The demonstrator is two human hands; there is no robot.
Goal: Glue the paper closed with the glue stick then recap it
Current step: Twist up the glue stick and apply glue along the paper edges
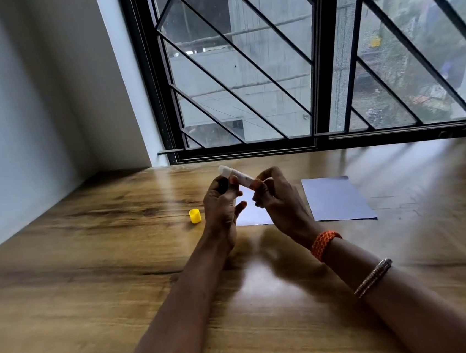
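Both hands hold an uncapped white glue stick [236, 176] above the wooden table [93, 277], its open end tilted up to the left. My left hand [220, 203] grips the stick's upper part; my right hand [277, 197] pinches its lower end with the fingertips. The yellow cap [195, 216] stands on the table just left of my left hand. A blue-grey sheet of paper [337, 198] lies flat to the right, and a lighter sheet [251, 214] shows between and behind the hands, partly hidden by them.
A barred window [301, 68] runs along the far edge of the table. A white wall [32, 111] closes the left side. The table's near edge drops off at lower left. My right wrist wears an orange band [323, 243] and a bangle.
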